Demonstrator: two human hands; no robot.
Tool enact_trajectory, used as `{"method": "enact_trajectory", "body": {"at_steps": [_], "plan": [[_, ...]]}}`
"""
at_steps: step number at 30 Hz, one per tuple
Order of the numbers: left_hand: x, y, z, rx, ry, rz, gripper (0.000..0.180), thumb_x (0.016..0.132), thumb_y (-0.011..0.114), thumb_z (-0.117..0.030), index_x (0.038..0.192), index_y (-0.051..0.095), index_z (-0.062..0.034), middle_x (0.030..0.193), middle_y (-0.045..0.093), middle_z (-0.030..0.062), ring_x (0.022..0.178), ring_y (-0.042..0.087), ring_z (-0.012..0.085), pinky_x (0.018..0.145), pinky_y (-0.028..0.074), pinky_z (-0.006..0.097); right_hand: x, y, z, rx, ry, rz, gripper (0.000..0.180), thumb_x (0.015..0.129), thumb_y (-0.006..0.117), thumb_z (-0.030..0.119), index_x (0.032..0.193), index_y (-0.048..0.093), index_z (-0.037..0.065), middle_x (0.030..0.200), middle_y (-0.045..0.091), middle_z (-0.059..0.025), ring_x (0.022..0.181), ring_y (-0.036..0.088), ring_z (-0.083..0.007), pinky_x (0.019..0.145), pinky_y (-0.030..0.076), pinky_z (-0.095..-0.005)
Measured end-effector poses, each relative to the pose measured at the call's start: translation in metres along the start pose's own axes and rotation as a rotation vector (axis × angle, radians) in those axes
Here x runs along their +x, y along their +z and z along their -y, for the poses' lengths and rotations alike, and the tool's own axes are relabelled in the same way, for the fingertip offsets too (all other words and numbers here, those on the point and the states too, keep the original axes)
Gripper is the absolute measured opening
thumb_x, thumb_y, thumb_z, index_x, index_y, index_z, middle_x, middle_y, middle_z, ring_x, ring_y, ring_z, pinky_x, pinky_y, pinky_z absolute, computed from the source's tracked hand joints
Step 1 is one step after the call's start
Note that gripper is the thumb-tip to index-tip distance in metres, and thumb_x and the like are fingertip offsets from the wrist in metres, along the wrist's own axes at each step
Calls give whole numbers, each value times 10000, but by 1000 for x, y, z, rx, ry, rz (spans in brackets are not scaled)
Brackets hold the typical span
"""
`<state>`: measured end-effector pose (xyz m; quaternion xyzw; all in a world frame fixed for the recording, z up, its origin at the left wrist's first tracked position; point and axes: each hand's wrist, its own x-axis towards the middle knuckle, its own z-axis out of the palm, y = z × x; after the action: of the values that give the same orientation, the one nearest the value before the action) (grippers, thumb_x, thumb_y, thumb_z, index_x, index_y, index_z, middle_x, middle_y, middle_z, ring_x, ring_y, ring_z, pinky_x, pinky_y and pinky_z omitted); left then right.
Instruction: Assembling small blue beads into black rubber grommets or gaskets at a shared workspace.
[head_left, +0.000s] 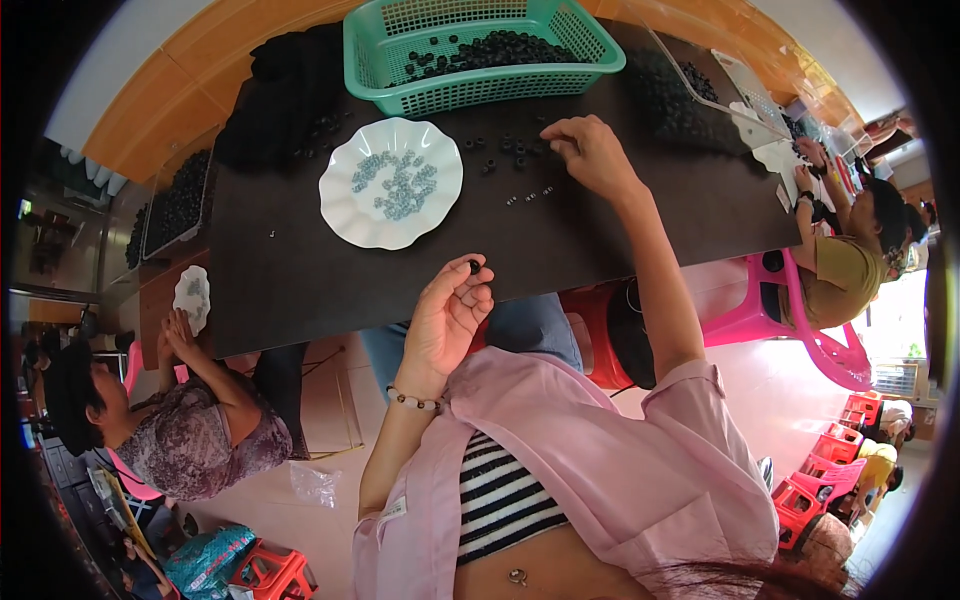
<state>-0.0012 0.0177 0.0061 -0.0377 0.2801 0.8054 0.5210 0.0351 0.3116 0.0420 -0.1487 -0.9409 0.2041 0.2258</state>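
A small round black piece (475, 267) sits at the fingertips of the left hand (445, 315), pinched between thumb and index finger at the top of the hand, while the other fingers curl loosely beneath it, palm turned up. This hand is raised by the near edge of the dark table (300, 300), with a beaded bracelet (412, 401) around its wrist. The right hand (592, 158) reaches farther across the tabletop, thumb and index drawn close together and the rest bent; whether they grip anything, I cannot tell. Just beside its fingertips, to the left, lie loose black pieces (520, 146), and nearer the person is a short row of three small clear pieces (531, 197). Left of these stands a white scalloped plate (340, 215) bearing pale translucent bits (405, 195). Beyond both hands, a green basket (480, 95) holds many more black pieces, with dark cloth (285, 90) to its left. Past the table's left end sits a co-worker (200, 430), hands together near a small white dish (192, 290).
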Motion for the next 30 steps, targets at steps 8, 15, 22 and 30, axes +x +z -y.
{"method": "enact_trajectory", "body": {"at_steps": [8, 15, 22, 30], "plan": [[1, 9, 0, 86, 39, 57, 243, 945, 557, -144, 1140, 585, -2, 909, 657, 77, 727, 599, 86, 703, 520, 220, 2, 20, 31, 94, -261, 56, 177, 760, 692, 55, 935, 704, 77, 905, 653, -63, 919, 547, -262, 817, 470, -356], [-6, 8, 6, 87, 31, 48, 278, 953, 588, -211, 1163, 582, -29, 927, 661, 52, 716, 580, 73, 705, 504, 215, 7, 39, 41, 69, -296, 106, 197, 749, 712, 72, 946, 701, 77, 951, 638, -41, 949, 526, -261, 827, 475, -353], [-10, 1, 5, 54, 61, 61, 269, 948, 595, -209, 1148, 592, -29, 976, 673, 69, 728, 598, 76, 721, 520, 215, 5, 19, 46, 69, -314, 41, 196, 741, 720, 77, 935, 697, 78, 950, 637, -42, 950, 531, -260, 823, 474, -354], [-13, 3, 10, 2, 41, 64, 246, 935, 611, -225, 1111, 620, -53, 982, 684, 42, 716, 557, 93, 689, 478, 233, -24, -5, 48, 19, -394, 160, 197, 721, 732, 87, 916, 700, 92, 947, 634, -41, 946, 536, -258, 836, 463, -357]]}}
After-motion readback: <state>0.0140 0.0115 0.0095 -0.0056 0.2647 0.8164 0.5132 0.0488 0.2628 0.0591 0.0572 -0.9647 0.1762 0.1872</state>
